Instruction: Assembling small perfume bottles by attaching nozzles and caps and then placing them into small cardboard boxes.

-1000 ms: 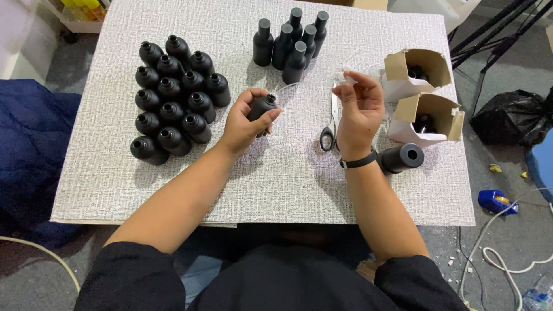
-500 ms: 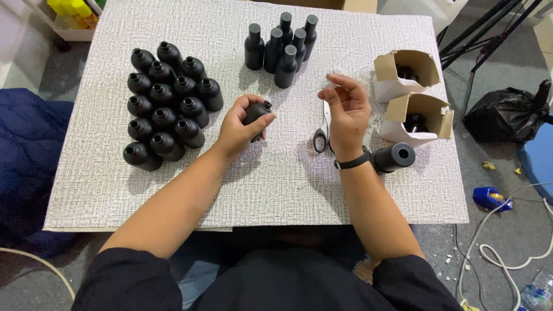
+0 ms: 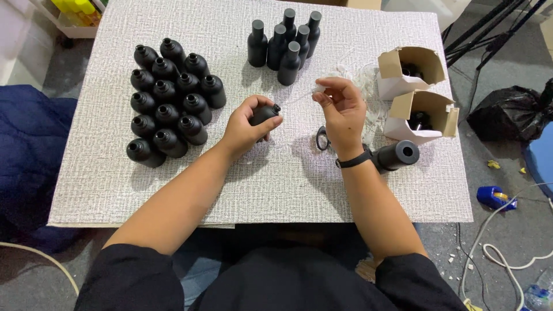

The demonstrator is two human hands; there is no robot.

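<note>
Over the woven mat (image 3: 173,190), left hand (image 3: 245,124) grips a matte bottle (image 3: 264,113); right hand (image 3: 344,112) pinches a clear tube (image 3: 318,89).

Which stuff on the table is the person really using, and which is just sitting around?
In use:
left hand holding a black bottle
right hand pinching a thin clear tube

Just sitting:
open black bottles
capped bottles
two cardboard boxes
scissors
black cylinder

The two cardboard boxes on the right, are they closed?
No, both cardboard boxes have open flaps, and dark items show inside them.
</note>
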